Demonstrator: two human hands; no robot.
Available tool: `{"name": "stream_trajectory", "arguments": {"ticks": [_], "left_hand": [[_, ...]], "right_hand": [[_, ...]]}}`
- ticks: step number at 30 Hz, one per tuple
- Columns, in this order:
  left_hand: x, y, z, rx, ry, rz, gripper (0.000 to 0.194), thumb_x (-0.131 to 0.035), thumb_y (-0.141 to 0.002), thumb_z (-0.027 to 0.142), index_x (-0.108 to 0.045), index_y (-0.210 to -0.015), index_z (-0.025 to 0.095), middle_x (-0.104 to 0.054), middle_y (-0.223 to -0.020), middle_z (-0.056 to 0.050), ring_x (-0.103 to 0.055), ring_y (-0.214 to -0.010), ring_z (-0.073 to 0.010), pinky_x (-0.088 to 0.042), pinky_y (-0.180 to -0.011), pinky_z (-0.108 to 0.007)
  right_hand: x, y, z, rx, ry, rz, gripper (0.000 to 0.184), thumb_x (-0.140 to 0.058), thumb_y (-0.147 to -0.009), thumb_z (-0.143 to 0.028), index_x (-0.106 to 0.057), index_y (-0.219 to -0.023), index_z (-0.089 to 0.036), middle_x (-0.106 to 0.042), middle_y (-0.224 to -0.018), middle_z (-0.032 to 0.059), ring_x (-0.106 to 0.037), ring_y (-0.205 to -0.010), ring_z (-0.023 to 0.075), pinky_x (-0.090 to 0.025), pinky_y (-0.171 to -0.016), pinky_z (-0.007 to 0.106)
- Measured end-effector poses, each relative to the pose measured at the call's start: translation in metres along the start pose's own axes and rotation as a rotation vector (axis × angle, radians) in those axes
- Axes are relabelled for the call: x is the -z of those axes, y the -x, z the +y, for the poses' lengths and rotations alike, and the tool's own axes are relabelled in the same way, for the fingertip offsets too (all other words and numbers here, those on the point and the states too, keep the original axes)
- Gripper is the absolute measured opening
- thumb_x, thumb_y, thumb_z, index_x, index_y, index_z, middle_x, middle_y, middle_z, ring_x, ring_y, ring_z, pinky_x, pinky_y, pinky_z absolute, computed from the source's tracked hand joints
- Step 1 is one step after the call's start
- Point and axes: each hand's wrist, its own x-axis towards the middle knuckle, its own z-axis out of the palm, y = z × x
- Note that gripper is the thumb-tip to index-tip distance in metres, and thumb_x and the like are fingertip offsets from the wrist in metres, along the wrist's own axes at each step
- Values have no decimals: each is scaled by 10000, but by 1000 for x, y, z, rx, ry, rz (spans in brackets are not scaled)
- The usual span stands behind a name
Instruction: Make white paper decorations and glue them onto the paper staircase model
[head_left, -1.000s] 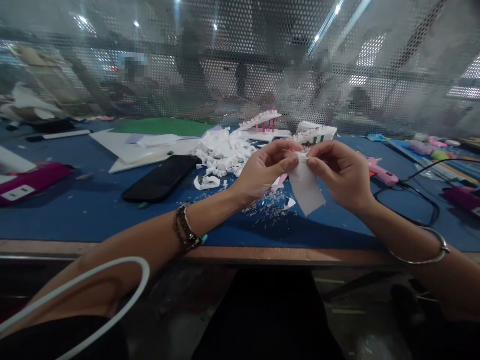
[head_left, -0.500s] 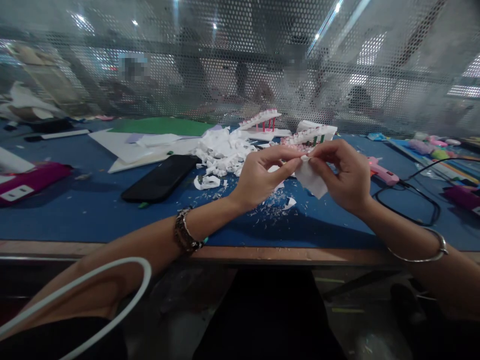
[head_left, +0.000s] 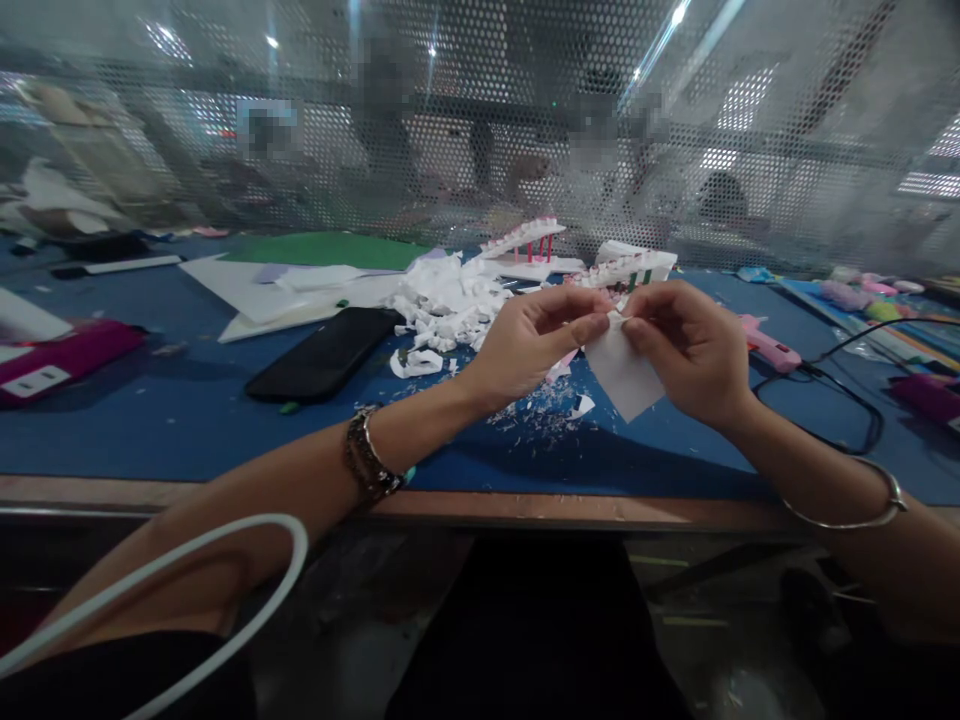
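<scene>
Both of my hands are raised over the blue table (head_left: 187,420) and pinch one white paper piece (head_left: 622,375) at its top edge. My left hand (head_left: 529,345) grips it between thumb and forefinger from the left. My right hand (head_left: 694,350) pinches the same edge from the right, and the sheet hangs down below the fingers. Small white paper bits (head_left: 544,400) lie on the table right beneath my hands. A heap of white paper scraps (head_left: 446,300) lies just behind my left hand.
A black phone (head_left: 326,355) lies left of the scraps, beside white and green sheets (head_left: 300,275). Small white models with pink posts (head_left: 532,245) stand behind the hands. A pink glue gun (head_left: 765,345) with a black cord lies to the right. A perforated screen (head_left: 480,120) closes the far side.
The hanging paper, bunched up short half a second ago, now hangs longer below my fingers again. Both hands stayed in almost the same place.
</scene>
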Motion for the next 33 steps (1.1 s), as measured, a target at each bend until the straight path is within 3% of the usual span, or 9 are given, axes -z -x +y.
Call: {"name": "stream_trajectory", "arguments": {"ticks": [10,15,20,23,27,33], "left_hand": [[4,-1,0,-27,-64,-9,298,-668,-681,470,-646,-760,183,-617,-753,-9,-556,-655,-104,-450,-574,-234],[8,-3,1,-56,-32,-79,269,-688,-682,431,-597,-804,208,-584,-699,23,-537,-601,-82,-427,-530,-210],[5,-4,1,-141,-40,-48,262,-691,-684,413,-590,-719,174,-583,-694,14,-549,-633,-76,-444,-547,-188],[3,-3,-1,-237,-106,17,182,-683,-714,338,-625,-716,165,-611,-702,5,-567,-671,-79,-462,-581,-184],[1,1,0,-261,-188,82,100,-654,-747,256,-664,-778,162,-666,-780,-19,-605,-735,-94,-494,-622,-188],[2,5,4,-329,-310,40,125,-570,-768,151,-688,-806,157,-694,-842,-31,-624,-783,-105,-513,-645,-191]], "right_hand": [[1,-1,-3,-86,-60,-61,82,-532,-830,-276,-532,-795,-202,-572,-716,-17,-532,-598,65,-447,-497,178],[-1,-1,-4,-88,-144,-61,65,-554,-813,-246,-554,-782,-190,-561,-685,-33,-512,-579,45,-433,-503,159],[-3,0,-1,-56,-130,-16,37,-567,-799,-227,-561,-785,-193,-595,-723,-25,-537,-602,53,-453,-519,168],[-3,1,1,-18,-84,0,26,-563,-804,-229,-559,-791,-206,-598,-729,-21,-550,-621,68,-467,-533,190],[-2,1,3,27,10,35,33,-554,-805,-180,-548,-807,-213,-594,-732,-23,-550,-641,74,-477,-566,206],[-2,1,1,37,48,16,53,-577,-795,-190,-532,-785,-214,-583,-727,-31,-547,-644,72,-479,-565,208]]}}
